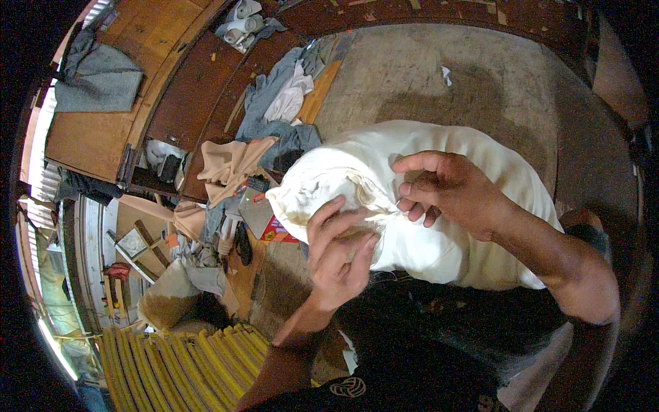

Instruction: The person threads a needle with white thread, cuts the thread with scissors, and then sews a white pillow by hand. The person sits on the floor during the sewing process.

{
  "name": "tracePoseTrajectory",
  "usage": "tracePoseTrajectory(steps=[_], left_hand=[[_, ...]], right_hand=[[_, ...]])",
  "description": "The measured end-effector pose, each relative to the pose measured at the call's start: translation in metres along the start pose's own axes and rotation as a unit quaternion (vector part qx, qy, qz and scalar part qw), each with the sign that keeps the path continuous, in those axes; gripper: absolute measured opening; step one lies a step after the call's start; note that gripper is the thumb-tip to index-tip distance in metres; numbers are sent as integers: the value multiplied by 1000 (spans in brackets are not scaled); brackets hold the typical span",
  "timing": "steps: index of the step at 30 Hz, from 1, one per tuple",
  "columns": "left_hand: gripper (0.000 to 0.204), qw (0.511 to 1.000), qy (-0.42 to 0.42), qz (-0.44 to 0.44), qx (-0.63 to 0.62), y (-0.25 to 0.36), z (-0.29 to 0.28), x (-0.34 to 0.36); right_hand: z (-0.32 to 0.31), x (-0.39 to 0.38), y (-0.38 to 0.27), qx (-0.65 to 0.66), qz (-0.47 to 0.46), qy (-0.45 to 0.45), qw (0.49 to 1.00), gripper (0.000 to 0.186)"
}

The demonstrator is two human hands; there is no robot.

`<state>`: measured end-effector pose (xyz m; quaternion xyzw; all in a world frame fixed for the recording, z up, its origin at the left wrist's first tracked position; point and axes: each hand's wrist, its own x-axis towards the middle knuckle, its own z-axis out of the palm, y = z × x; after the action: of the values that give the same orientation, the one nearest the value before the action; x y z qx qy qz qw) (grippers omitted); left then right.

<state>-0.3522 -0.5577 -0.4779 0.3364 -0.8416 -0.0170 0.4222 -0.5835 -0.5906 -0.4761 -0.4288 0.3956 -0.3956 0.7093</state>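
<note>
A plump white cloth-covered cushion, long and rounded, lies across my lap. Its near-left end shows gathered, creased fabric and a seam. My left hand is at this end, its fingers and thumb closed over a fold of the white fabric. Just right of the seam, my right hand is held above the cover with its fingers curled, close to a pulled-up bit of cloth. Whatever lies between the right fingertips, perhaps thread, is too small to make out.
Grey-blue cloth and a peach cloth lie in heaps at left. Wooden cabinets stand behind them. A yellow ribbed surface is at the lower left. A small white scrap rests on the worn floor.
</note>
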Motion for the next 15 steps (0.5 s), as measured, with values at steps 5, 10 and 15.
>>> tracePoseTrajectory(steps=[5,10,15], left_hand=[[13,994,44,-29,-98,-4,-38,-25],[20,811,347,-295,-368,1,-79,-24],[31,721,103,-222,-649,-19,-152,-61]], right_hand=[[-11,2,-3,-22,-14,-87,996,28],[-18,-13,-24,-59,13,-130,990,31],[-17,-28,-36,16,-98,-114,989,31]])
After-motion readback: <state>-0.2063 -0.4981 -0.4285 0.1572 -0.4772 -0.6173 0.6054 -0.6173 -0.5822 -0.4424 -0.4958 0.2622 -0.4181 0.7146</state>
